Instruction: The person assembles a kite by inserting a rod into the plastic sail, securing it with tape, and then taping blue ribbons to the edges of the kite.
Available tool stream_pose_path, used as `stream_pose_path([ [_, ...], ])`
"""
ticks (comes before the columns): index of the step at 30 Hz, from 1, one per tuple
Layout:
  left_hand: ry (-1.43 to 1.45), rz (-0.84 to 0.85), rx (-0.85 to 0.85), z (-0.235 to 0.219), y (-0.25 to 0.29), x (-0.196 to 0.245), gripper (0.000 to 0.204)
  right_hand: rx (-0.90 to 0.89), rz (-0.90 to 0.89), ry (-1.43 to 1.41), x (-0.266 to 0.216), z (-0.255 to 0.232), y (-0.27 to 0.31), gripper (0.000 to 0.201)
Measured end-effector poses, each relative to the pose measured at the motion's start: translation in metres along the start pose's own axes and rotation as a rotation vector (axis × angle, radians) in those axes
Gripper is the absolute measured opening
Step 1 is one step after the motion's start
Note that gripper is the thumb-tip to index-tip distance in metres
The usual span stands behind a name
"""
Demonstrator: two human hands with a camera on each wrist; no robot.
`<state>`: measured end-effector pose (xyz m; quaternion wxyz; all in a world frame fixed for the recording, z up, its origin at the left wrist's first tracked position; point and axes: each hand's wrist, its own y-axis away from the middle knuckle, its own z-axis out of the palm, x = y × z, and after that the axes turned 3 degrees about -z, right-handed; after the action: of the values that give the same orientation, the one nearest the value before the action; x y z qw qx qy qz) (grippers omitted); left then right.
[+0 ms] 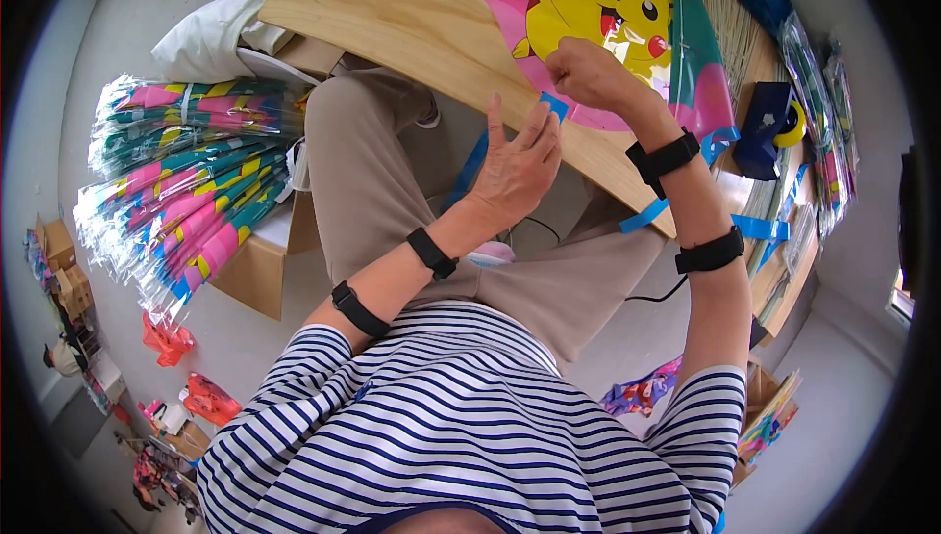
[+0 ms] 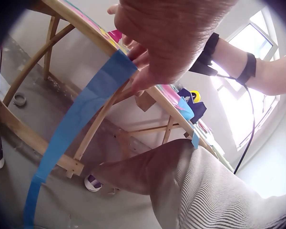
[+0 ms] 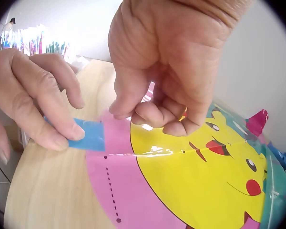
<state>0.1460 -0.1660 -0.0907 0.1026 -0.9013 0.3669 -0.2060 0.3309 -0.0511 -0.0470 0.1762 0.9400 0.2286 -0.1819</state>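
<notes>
A glossy printed sheet (image 1: 588,4) with a yellow cartoon figure on pink and teal lies on the wooden table. My left hand (image 1: 515,166) has its fingertips on a blue tape strip (image 3: 90,136) at the sheet's pink edge. In the left wrist view, the long blue tape (image 2: 78,114) hangs down from the table edge beside that hand. Over the sheet, my right hand (image 3: 167,62) has its fingers curled, with thumb and forefinger close together; whether any film is between them, I cannot tell.
A dark blue tape dispenser (image 1: 765,132) with a yellow roll stands on the table's right. More blue tape pieces (image 1: 760,228) stick to the table edge. Bundles of wrapped sheets (image 1: 186,191) fill a cardboard box (image 1: 255,274) at left. My legs are under the table.
</notes>
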Motion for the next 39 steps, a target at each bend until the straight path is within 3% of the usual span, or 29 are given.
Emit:
stream_pose_path([
  [17,0.017,0.01,-0.059,-0.002,-0.004,-0.003,0.04,0.034,0.008,0.08,0.006,0.008,-0.005,0.008],
  [23,0.012,0.016,-0.078,-0.003,-0.006,-0.002,0.039,-0.017,0.159,0.3,-0.013,-0.006,-0.009,0.014],
  [32,-0.008,0.019,-0.07,-0.001,-0.004,-0.002,0.044,0.078,0.244,0.155,-0.013,-0.002,0.001,0.023],
  [35,-0.009,0.022,-0.078,-0.002,-0.005,-0.001,0.047,0.392,0.269,0.258,-0.009,-0.001,0.005,0.023],
  [39,0.006,0.014,-0.097,-0.003,-0.005,-0.002,0.05,0.359,0.246,-0.027,-0.014,-0.018,0.016,0.025],
])
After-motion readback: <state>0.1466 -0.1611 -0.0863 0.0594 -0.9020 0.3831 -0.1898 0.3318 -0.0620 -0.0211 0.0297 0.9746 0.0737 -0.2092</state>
